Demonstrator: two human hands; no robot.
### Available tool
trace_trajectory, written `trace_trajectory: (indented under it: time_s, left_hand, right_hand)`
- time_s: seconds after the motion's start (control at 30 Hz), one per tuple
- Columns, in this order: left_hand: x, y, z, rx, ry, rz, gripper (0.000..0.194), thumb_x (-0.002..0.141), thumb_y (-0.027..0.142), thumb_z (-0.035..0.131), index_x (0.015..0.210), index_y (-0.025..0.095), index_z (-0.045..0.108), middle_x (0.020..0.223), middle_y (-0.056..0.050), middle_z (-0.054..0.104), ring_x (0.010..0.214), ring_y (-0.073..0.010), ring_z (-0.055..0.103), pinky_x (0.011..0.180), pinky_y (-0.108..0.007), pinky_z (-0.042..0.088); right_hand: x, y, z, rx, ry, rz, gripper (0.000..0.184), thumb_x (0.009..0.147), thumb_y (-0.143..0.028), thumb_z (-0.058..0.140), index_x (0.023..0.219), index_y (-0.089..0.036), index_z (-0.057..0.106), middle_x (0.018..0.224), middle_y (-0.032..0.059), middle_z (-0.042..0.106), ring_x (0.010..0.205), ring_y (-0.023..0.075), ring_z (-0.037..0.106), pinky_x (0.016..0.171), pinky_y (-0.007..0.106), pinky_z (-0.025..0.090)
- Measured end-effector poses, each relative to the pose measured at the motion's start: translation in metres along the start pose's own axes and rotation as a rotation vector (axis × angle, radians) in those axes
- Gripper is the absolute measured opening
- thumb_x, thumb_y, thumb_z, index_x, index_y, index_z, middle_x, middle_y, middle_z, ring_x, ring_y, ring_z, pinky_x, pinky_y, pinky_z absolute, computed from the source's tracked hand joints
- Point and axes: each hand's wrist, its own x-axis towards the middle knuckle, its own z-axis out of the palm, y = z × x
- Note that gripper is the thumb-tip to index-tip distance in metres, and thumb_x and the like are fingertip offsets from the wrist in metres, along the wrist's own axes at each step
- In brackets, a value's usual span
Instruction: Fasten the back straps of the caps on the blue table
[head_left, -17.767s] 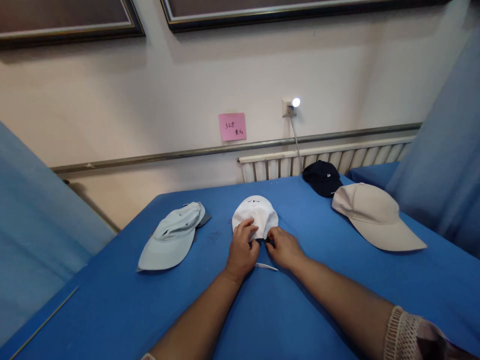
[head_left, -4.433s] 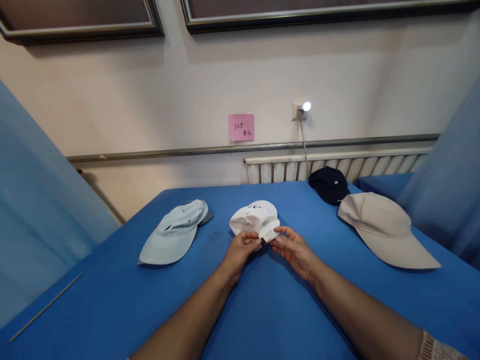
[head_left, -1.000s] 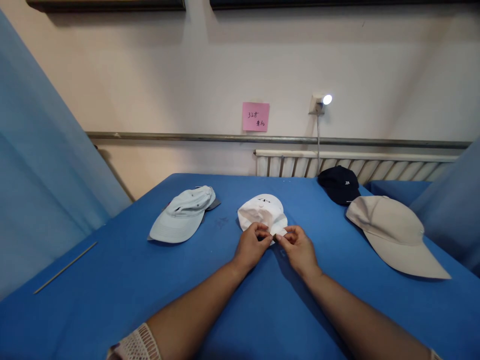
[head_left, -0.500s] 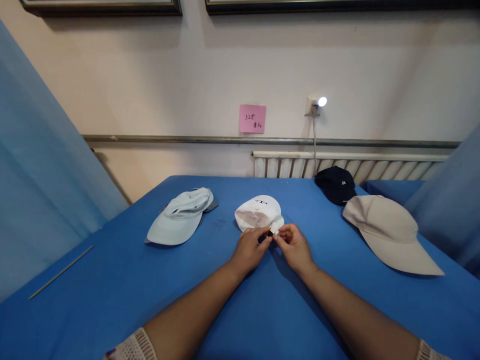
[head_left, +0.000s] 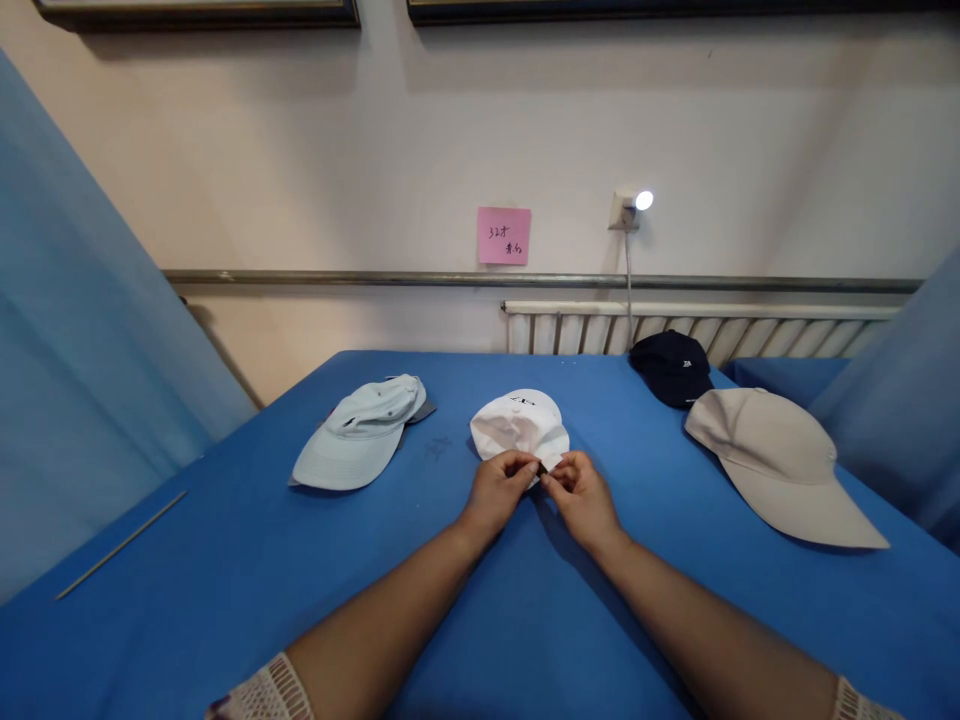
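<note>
A white baseball cap [head_left: 525, 420] with dark lettering lies at the middle of the blue-covered table [head_left: 247, 590], its back edge towards me. My left hand [head_left: 499, 492] pinches the near edge of the cap, thumb and fingers closed. Close beside it, my right hand [head_left: 589, 500] is closed on the same edge from the other side. A small dark piece [head_left: 543, 468], apparently part of the cap's back strap, shows between my fingertips. The fingers partly hide what they grip.
To the left lie stacked caps, a pale blue cap [head_left: 360, 430] on top, and a thin stick [head_left: 120, 546]. At the right are a beige cap [head_left: 780, 470] and a navy cap [head_left: 673, 368]. A radiator [head_left: 585, 333] stands behind the table; a blue curtain [head_left: 90, 350] hangs left.
Both hands keep their hold on the white cap and have shifted only slightly. The fingertips have moved a little at the dark piece. The other caps stay where they were.
</note>
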Motion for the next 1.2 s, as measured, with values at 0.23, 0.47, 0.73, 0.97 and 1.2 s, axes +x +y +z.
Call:
trace_trajectory:
  time_s: [0.23,0.47,0.73,0.97,1.2]
  left_hand:
    - [-0.004,0.010,0.005,-0.247,0.098,-0.152,0.027,0.060,0.029,0.078,0.069,0.014,0.058,0.062,0.002,0.061,0.058,-0.0100,0.056,0.057,-0.021,0.043]
    - [-0.006,0.015,0.004,-0.218,0.180,-0.161,0.032,0.057,0.031,0.081,0.065,0.015,0.053,0.056,0.004,0.056,0.053,-0.0076,0.048,0.052,-0.019,0.036]
    - [-0.006,0.015,0.003,-0.258,0.145,-0.205,0.036,0.054,0.033,0.083,0.064,0.015,0.053,0.056,0.004,0.057,0.053,-0.0080,0.050,0.053,-0.019,0.036]
    - [-0.003,0.017,-0.002,-0.243,0.122,-0.234,0.037,0.056,0.035,0.083,0.066,0.015,0.054,0.054,0.004,0.056,0.053,-0.0073,0.048,0.052,-0.019,0.035]
    - [-0.002,0.020,-0.004,-0.202,0.102,-0.231,0.037,0.057,0.035,0.083,0.064,0.015,0.053,0.055,0.004,0.056,0.053,-0.0071,0.047,0.052,-0.018,0.035]
  right_hand:
    - [-0.007,-0.003,0.004,-0.088,-0.062,-0.027,0.021,0.076,-0.036,0.066,0.087,-0.022,0.055,0.070,-0.0008,0.067,0.062,0.0162,0.062,0.059,0.027,0.045]
    - [-0.009,-0.016,0.005,0.079,0.001,0.199,0.039,0.068,-0.050,0.073,0.067,-0.020,0.047,0.050,-0.0054,0.053,0.045,0.0104,0.049,0.045,0.022,0.035]
    - [-0.021,-0.025,0.017,0.528,0.013,0.408,0.046,0.053,-0.043,0.086,0.079,-0.016,0.060,0.067,-0.0036,0.058,0.054,0.0073,0.054,0.051,0.020,0.043]
    - [-0.013,-0.021,0.016,0.472,0.048,0.331,0.043,0.054,-0.042,0.084,0.076,-0.016,0.059,0.064,-0.0020,0.060,0.053,0.0091,0.055,0.049,0.021,0.040]
    - [-0.007,-0.023,0.021,0.380,0.074,0.322,0.045,0.055,-0.050,0.081,0.072,-0.016,0.056,0.056,-0.0023,0.058,0.047,0.0096,0.052,0.045,0.022,0.038]
